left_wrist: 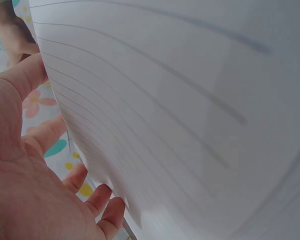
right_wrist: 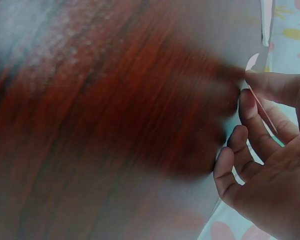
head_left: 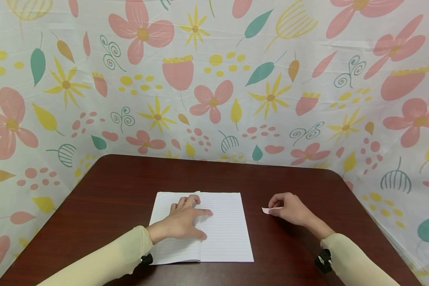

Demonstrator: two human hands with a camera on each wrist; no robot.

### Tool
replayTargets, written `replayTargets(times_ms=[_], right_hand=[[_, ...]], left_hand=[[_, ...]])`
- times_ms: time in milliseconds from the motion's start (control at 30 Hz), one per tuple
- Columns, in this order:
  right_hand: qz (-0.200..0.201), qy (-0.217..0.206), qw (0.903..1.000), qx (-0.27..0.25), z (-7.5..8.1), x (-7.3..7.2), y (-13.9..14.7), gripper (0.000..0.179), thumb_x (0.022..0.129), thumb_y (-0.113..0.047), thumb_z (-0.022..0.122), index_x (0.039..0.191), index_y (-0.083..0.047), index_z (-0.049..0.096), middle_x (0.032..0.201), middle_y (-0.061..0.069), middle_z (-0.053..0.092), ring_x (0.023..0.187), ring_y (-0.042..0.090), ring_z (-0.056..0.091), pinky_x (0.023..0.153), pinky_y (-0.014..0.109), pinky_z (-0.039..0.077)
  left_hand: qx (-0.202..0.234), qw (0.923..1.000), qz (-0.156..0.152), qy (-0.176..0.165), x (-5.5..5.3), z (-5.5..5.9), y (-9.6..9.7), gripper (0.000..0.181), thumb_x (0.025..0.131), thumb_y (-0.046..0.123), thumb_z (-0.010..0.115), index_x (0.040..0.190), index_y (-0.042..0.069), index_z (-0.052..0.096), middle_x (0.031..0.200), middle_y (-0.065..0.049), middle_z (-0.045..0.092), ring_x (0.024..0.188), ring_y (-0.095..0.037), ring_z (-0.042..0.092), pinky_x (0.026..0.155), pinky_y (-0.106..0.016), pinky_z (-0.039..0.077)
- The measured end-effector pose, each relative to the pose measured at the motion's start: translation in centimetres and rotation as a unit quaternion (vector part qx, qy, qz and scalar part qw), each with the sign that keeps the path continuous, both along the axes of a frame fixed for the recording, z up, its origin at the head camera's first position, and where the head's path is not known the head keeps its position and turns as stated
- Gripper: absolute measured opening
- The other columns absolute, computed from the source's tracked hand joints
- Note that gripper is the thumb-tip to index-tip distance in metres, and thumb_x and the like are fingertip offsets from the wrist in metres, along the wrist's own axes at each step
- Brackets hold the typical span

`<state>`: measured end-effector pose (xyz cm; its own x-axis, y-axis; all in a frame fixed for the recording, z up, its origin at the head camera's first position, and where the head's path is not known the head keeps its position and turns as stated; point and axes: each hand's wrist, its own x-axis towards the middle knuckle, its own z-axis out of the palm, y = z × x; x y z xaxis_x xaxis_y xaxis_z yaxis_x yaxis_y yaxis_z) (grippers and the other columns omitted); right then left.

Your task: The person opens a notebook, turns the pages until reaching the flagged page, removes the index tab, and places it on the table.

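Observation:
An open lined notebook [head_left: 227,238] lies on the dark wooden table, its fold running towards me. My left hand [head_left: 182,222] is spread over the left page and the fold, thumb and forefinger reaching onto the right page. In the left wrist view, the fingertips [left_wrist: 118,205] touch the lined page [left_wrist: 165,110], which looks bowed. To the right of the notebook, my right hand [head_left: 291,208] pinches a small pale slip of paper [head_left: 265,210] just above the table. Seen from the right wrist, the slip [right_wrist: 252,61] sits between thumb and forefinger; the other fingers are bent.
The reddish-brown table [head_left: 289,180] has rounded far corners. Behind and beside it hangs a white cloth [head_left: 214,131] printed with flowers and leaves. A dark wrist device [head_left: 323,261] is strapped at the right sleeve, another [head_left: 146,259] at the left.

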<state>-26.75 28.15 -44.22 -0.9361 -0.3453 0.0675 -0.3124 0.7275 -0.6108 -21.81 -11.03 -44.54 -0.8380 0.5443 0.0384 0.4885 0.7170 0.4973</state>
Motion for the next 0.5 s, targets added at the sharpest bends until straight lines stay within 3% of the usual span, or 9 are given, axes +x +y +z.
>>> replayTargets(times_ms=[233,500], right_hand=[[0.002,0.011,0.9999,0.008,-0.25,0.13,0.06,0.009,0.089,-0.007,0.082,0.090,-0.011,0.074,0.078,-0.002,0.062,0.070,0.017,0.054,0.062,0.029,0.044],[0.007,0.032,0.9995,0.003,-0.39,0.76,0.29,0.008,0.091,-0.010,0.082,0.093,-0.014,0.075,0.086,-0.002,0.061,0.074,0.017,0.052,0.063,0.029,0.045]], left_hand=[[0.002,1.0000,-0.003,0.007,-0.13,-0.25,-0.12,0.061,0.078,0.043,0.087,0.135,0.032,0.072,0.138,-0.005,0.037,0.123,-0.037,0.036,0.081,-0.051,0.032],[-0.002,1.0000,0.002,-0.008,0.30,0.55,0.05,0.061,0.078,0.039,0.089,0.136,0.026,0.073,0.138,-0.008,0.038,0.124,-0.036,0.036,0.084,-0.053,0.032]])
